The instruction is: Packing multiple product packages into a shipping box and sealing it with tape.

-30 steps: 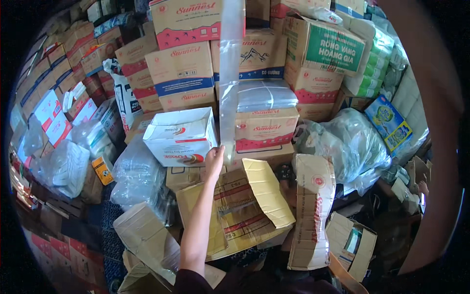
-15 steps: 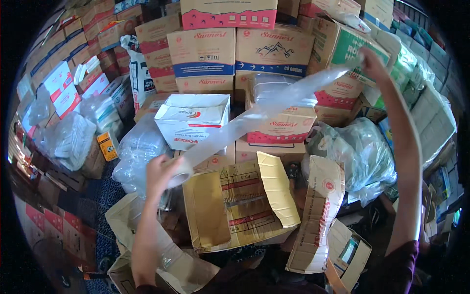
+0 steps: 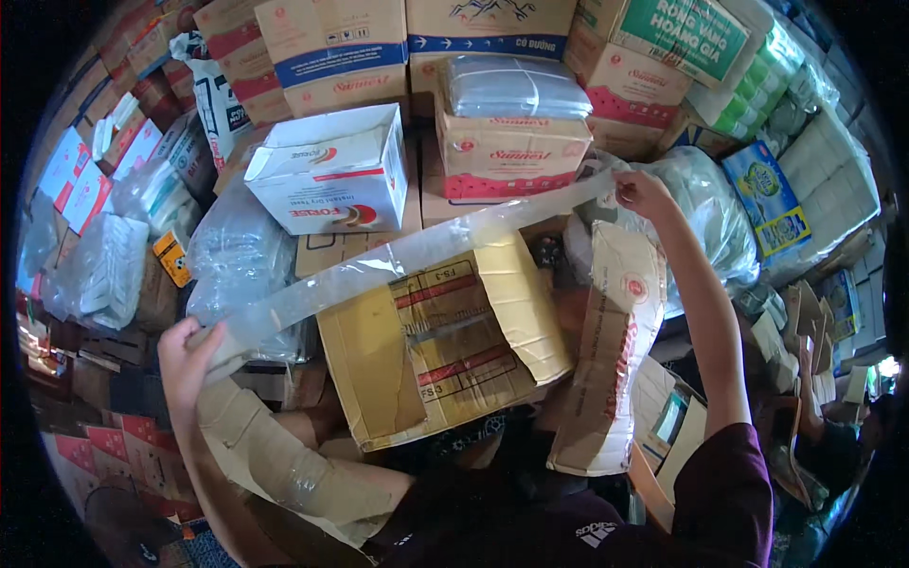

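A long strip of clear packing tape (image 3: 426,242) is stretched between my hands above a brown cardboard box (image 3: 365,383). On the left, my left hand (image 3: 187,352) is closed round the tape roll, which is largely hidden by the fingers. My right hand (image 3: 646,194) pinches the strip's free end, higher up at the right. The box lies below the strip with a patterned, taped side facing up and a yellowish flap (image 3: 521,303) folded at its right. Near that flap stands a flattened, worn cardboard piece (image 3: 615,350).
A white carton (image 3: 331,180) and a pink-banded carton (image 3: 511,156) topped with clear plastic sheets (image 3: 516,87) stand beyond. Clear plastic bags (image 3: 241,246) bulge at the left, with another plastic bag (image 3: 705,204) at the right. Torn cardboard (image 3: 284,464) lies close to my left forearm.
Both hands have come down, the left also moving outward to the left and the right slightly inward. The tape strip now hangs lower, over the box's far edge. The view has tilted downward.
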### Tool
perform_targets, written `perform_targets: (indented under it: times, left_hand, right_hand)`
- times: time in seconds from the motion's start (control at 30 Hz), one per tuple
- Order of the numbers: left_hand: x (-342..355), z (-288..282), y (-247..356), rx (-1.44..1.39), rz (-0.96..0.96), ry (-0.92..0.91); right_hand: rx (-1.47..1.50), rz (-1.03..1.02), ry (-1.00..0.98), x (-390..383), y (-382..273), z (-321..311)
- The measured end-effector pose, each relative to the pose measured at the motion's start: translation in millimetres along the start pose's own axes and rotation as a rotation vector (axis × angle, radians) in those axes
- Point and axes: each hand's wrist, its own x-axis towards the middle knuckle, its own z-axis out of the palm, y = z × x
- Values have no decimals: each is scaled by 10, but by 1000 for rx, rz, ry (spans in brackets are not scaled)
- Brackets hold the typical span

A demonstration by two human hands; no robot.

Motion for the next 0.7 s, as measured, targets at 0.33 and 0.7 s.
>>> perform_targets:
  times: [0.33, 0.7]
  left_hand:
    - [-421, -488, 788, 252, -26, -81]
    - [-815, -1026, 842, 284, -189, 125]
  right_hand:
    - [-1144, -32, -91, -90, 189, 102]
    - [-1934, -462, -404, 276, 867, 535]
